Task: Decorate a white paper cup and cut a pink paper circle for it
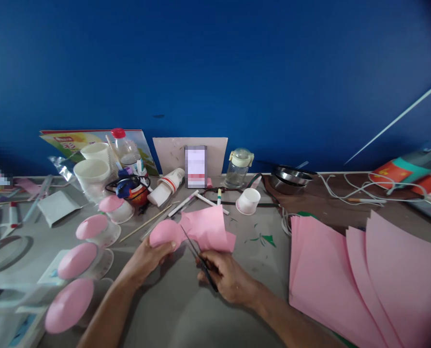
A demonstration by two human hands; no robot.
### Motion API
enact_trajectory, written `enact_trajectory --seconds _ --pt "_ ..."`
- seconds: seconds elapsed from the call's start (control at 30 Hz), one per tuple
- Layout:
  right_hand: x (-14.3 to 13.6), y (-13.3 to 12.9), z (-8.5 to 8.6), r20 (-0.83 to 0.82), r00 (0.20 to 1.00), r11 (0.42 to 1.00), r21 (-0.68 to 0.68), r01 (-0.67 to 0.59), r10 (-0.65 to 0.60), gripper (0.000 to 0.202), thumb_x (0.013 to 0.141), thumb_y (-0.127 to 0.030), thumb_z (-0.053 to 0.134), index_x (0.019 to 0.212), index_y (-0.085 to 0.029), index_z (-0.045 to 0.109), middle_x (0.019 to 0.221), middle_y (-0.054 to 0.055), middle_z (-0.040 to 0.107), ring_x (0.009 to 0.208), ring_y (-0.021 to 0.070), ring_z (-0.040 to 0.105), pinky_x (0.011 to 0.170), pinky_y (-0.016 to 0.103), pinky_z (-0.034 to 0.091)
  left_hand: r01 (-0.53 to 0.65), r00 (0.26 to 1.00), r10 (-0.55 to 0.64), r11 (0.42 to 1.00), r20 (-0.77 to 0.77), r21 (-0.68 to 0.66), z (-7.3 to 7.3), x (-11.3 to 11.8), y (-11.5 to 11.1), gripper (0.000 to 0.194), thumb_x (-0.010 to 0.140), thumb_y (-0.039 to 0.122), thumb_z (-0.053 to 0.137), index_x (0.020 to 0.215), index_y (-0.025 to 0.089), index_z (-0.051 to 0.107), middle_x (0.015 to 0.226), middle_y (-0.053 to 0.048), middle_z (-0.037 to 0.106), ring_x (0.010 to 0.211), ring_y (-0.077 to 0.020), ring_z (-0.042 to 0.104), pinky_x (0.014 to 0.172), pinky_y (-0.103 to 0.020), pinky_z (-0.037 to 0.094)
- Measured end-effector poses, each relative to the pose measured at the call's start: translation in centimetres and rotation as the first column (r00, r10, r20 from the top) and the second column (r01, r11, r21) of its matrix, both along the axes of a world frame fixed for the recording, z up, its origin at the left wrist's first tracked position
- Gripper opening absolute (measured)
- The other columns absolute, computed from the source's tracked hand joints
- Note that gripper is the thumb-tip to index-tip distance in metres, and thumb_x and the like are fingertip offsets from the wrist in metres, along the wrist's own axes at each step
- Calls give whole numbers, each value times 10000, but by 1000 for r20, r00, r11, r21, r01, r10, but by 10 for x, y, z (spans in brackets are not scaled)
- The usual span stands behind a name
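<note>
My left hand (150, 258) pinches a piece of pink paper (206, 227) by its rounded left part, thumb on top. Scissors with dark handles (205, 271) are in my right hand (228, 278), fingers wrapped round the handles. Their blades lie at the narrow part of the paper, between the rounded part and the wider, ragged-edged part. Whether the blades touch the paper is too fine to tell. Left of my left hand, several white paper cups lie in a row with pink round tops (77, 261).
Pink sheets (324, 270) lie at the right. Behind my hands stand a phone (196, 166), a glass jar (238, 168) and a white cup (248, 201). Stacked cups (92, 175) and a bottle (126, 150) are back left; black bowls (291, 179) sit back right.
</note>
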State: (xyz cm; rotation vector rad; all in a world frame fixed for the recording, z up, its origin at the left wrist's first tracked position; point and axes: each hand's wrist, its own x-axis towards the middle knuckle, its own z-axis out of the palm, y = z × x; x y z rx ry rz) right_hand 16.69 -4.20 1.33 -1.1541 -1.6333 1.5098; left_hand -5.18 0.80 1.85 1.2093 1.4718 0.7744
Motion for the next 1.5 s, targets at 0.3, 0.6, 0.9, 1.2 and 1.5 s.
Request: enact_trajectory --seconds 0.3,0.6,0.9,1.2,1.5 --pt "-7 -3 0 -254 960 970 -235 58 -119 401 711 -461 732 911 -175 533 627 -60 469 523 72 385 495 198 342 37 989 -30 998 144 -46 4 23 -10 326 692 476 684 639 175 571 508 8 551 462 -104 430 442 -225 277" --pt "-6 -5 -3 -207 975 992 -114 57 -79 253 794 -376 677 896 -175 562 656 -51 480 557 75 411 516 192 349 47 972 -27 996 235 -81 2 35 -16 361 693 487 690 632 154 566 500 -1 561 448 -81 387 441 -214 257" --pt "-8 -4 -1 -252 965 992 -120 46 -75 259 812 -412 637 823 -177 528 630 -56 459 552 77 398 518 195 355 58 973 -42 996 226 -67 3 36 -18 361 696 483 690 617 147 585 495 -8 573 439 -73 383 433 -213 255" --pt "-7 -4 -2 -255 965 993 -110 40 -67 321 820 -475 627 787 -183 499 604 -65 413 540 75 361 504 200 334 39 976 -18 995 216 -91 5 37 -18 350 673 474 706 617 143 608 492 -13 579 431 -80 397 417 -211 262" --pt "-5 -4 2 -304 951 991 -135 10 -51 360 816 -512 630 809 -176 497 607 -63 398 538 73 326 488 205 293 50 975 -26 994 220 -102 4 33 -16 325 686 448 702 616 146 605 489 -8 577 434 -76 406 418 -201 264"
